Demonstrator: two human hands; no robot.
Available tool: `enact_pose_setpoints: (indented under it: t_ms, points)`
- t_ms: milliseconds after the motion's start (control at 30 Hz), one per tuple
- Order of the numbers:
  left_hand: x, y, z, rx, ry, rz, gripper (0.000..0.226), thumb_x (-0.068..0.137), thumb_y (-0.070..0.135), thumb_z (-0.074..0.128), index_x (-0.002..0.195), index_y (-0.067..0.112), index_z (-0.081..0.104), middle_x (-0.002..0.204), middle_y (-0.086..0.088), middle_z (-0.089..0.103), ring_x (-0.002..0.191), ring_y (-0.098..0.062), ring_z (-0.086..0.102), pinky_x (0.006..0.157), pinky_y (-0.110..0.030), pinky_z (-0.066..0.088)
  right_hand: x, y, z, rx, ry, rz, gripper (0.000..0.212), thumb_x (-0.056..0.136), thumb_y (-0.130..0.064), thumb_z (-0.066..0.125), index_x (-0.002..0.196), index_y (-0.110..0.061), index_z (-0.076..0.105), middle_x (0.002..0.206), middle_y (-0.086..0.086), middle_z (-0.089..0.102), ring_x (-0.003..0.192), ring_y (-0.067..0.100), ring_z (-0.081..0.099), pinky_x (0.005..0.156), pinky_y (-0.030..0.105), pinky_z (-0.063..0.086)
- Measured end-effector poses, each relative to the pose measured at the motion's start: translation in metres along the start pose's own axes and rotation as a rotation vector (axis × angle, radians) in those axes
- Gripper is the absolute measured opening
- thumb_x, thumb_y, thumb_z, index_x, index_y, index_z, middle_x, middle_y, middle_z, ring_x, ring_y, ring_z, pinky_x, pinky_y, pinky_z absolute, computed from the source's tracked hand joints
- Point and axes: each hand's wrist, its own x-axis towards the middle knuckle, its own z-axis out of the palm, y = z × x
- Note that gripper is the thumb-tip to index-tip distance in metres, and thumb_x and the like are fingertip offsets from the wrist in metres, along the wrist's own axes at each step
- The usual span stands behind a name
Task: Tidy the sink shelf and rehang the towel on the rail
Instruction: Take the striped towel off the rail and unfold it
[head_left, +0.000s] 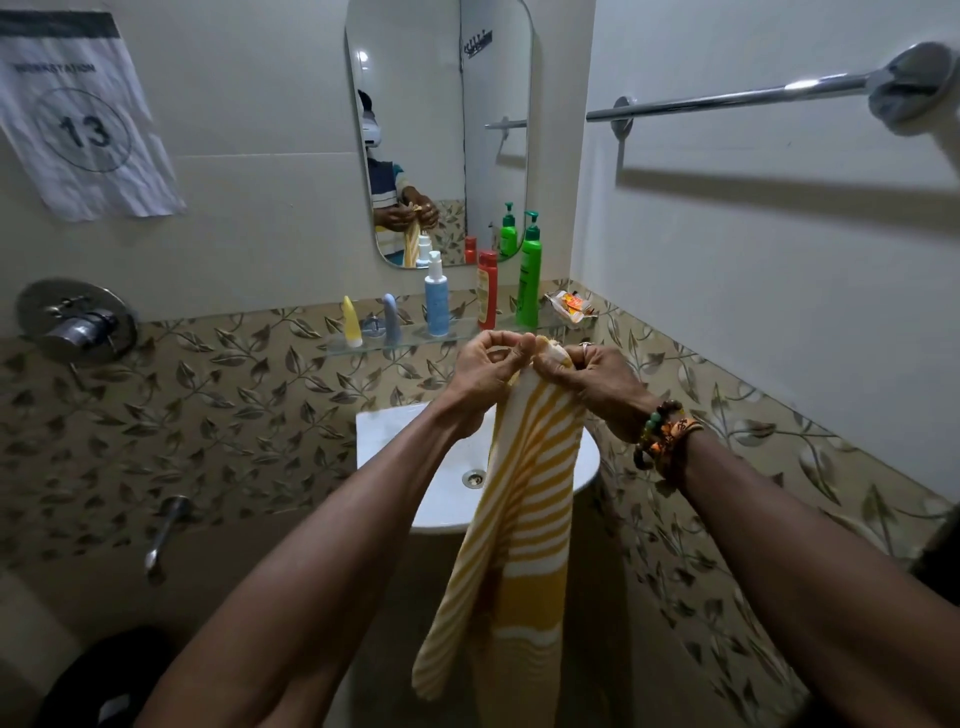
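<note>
Both pinch the towel (524, 499) top: left hand (488, 376) beside right hand (592, 379).
We should spread them apart, then lift up-right to the rail (727, 101).

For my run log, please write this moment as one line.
left hand: grips towel; right hand: grips towel; towel: hangs before sink; rail: bare
</note>
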Motion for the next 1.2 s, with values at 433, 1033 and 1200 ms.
enact_pose_setpoints:
  t_ms: [433, 1033, 1200]
  points:
    - [-0.019, -0.025, -0.039, 0.405, -0.422, -0.216, 0.021, 0.093, 0.021, 0.064, 0.112, 0.013, 0.067, 0.111, -0.004, 0.071, 0.107, -0.018, 0.068, 0.088, -0.029, 0.056, 0.007, -0.005, 0.002, -0.080, 0.269, -0.152, 0.017, 0.093, -0.033, 0.064, 0.087, -0.017, 0.069, 0.089, 0.013, 0.069, 0.077, 0.022, 0.066, 0.069, 0.040, 0.061]
    - [-0.021, -0.039, -0.019, 0.534, -0.151, 0.103, 0.051, 0.069, 0.059, 0.076, 0.103, 0.033, 0.048, 0.106, -0.004, 0.068, 0.086, -0.016, 0.072, 0.072, -0.037, 0.063, 0.010, -0.014, -0.024, -0.334, 0.812, -0.145, 0.037, 0.097, -0.044, 0.053, 0.076, -0.015, 0.057, 0.072, -0.003, 0.059, 0.064, 0.015, 0.050, 0.057, 0.025, 0.034]
    - [-0.019, -0.046, -0.023, 0.700, -0.281, 0.038, 0.044, 0.078, 0.036, 0.080, 0.108, 0.017, 0.054, 0.113, -0.008, 0.065, 0.100, -0.023, 0.067, 0.087, -0.046, 0.058, 0.012, -0.012, -0.027, -0.344, 1.024, -0.165, 0.044, 0.099, -0.044, 0.050, 0.099, -0.003, 0.066, 0.100, 0.013, 0.070, 0.091, 0.027, 0.063, 0.067, 0.018, 0.031]
